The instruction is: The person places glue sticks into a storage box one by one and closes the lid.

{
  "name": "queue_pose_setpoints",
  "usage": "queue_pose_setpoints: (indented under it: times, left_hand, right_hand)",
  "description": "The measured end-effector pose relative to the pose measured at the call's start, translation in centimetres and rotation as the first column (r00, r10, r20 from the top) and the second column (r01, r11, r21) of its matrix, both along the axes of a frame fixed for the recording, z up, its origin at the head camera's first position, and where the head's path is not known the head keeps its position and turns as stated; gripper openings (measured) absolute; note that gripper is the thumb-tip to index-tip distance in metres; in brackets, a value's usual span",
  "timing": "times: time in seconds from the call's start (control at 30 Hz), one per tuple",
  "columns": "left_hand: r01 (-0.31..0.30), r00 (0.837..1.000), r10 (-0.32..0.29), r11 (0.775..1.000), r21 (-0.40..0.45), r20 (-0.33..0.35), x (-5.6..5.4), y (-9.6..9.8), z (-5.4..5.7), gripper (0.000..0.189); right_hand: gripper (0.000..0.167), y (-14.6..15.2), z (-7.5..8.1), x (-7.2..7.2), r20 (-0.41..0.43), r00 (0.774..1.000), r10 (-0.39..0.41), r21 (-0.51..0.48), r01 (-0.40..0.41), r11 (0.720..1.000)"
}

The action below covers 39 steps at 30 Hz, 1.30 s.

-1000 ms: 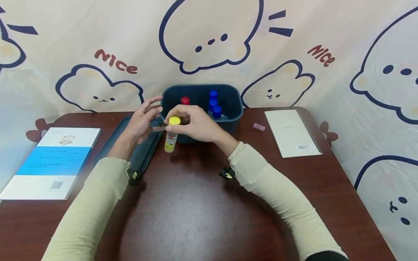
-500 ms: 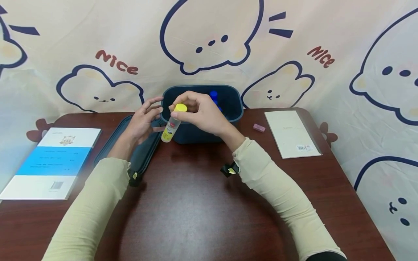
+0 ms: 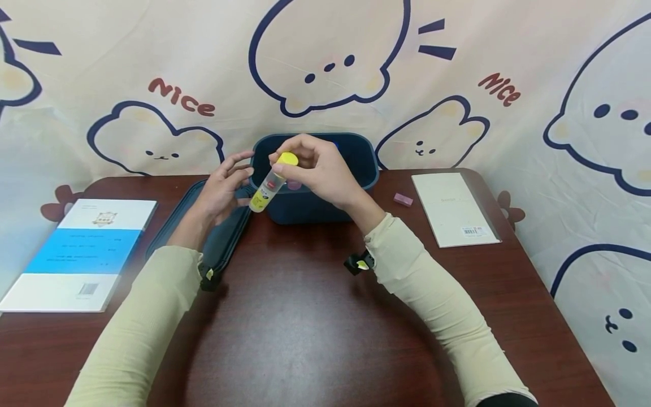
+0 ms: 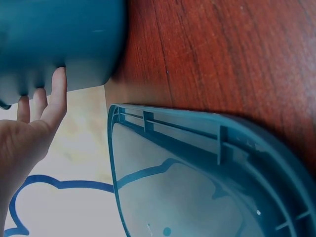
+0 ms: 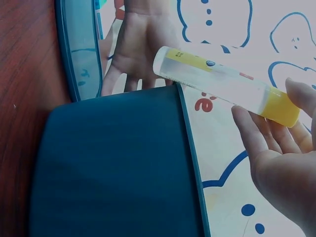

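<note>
In the head view, my right hand point(image 3: 322, 172) pinches a clear tube point(image 3: 268, 192) by its yellow cap, between thumb and fingers. The tube tilts, cap up and base toward the lower left, in front of the bin's near left corner. It has a yellow label, plain in the right wrist view, where the tube point(image 5: 217, 79) lies above the bin's rim. My left hand point(image 3: 220, 189) has its fingers extended, and its fingertips touch the side wall of the dark teal bin point(image 4: 69, 44). My right hand hides most of the bin's inside.
A teal lid point(image 3: 226, 237) lies on the table under my left hand. A white and blue book point(image 3: 81, 254) lies at the left. A small pink block point(image 3: 403, 199) and a pale notebook point(image 3: 452, 209) lie at the right. A printed cloth hangs behind the table.
My right hand has raised the tube and shifted it slightly right, over the bin's front edge. The tube has gone from nearly upright to tilted. My left hand stays at the bin.
</note>
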<state>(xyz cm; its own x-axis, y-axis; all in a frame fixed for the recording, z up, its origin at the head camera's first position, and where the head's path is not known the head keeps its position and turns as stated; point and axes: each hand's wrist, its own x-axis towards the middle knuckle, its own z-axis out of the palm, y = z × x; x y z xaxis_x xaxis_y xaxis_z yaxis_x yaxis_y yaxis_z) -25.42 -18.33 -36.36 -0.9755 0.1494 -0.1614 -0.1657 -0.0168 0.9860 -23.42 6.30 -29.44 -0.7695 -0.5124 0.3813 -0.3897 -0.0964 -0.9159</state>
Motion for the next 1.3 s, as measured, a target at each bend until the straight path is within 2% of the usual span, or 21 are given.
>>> queue_pose_setpoints:
  times: [0.33,0.63,1.07,1.3]
  left_hand:
    - [0.005,1.0,-0.005,1.0,0.023,-0.007,0.0,0.1,0.0,0.048]
    - [-0.011,1.0,0.012,0.999,0.036,-0.025,-0.1,0.2,-0.5,0.047]
    - [-0.009,0.999,0.011,0.999,0.052,-0.039,-0.1,0.2,-0.6,0.047]
    - [-0.011,0.999,0.013,0.999,0.042,-0.051,0.1,0.1,-0.4,0.046]
  right_hand:
    - [0.02,0.3,0.1,-0.2,0.052,0.998,-0.027,-0.077,0.031,0.997]
    - [0.017,0.9,0.6,-0.6,0.078,0.996,-0.035,-0.132,0.046,0.99]
    - [0.018,2.2,1.0,-1.7,0.105,0.981,-0.164,-0.167,0.18,0.969]
    - [0.021,2.6,0.7,-2.6,0.099,0.974,-0.204,-0.189,0.22,0.957]
